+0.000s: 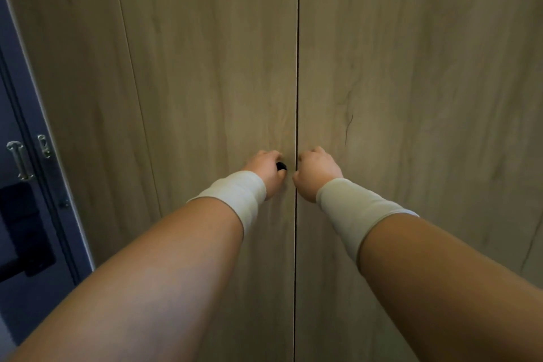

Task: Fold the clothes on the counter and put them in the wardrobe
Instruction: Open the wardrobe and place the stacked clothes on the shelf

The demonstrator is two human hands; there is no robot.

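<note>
Two hands met at the wardrobe's (205, 67) centre seam: left hand (266, 175) at nine o'clock gripped a black knob (281, 166), right hand (316, 175) at three o'clock curled likewise, its knob hidden, probably to work both doors.

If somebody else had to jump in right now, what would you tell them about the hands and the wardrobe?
Left hand: curled round a small black knob on the left wardrobe door.
Right hand: curled at the edge of the right wardrobe door; its knob is hidden, so the grip is unsure.
Doors: shut, only a thin gap between them.
Clothes and counter: not in view, so folding progress can't be judged.
Left: probably pull the doors open, then put the clothes inside.
</note>
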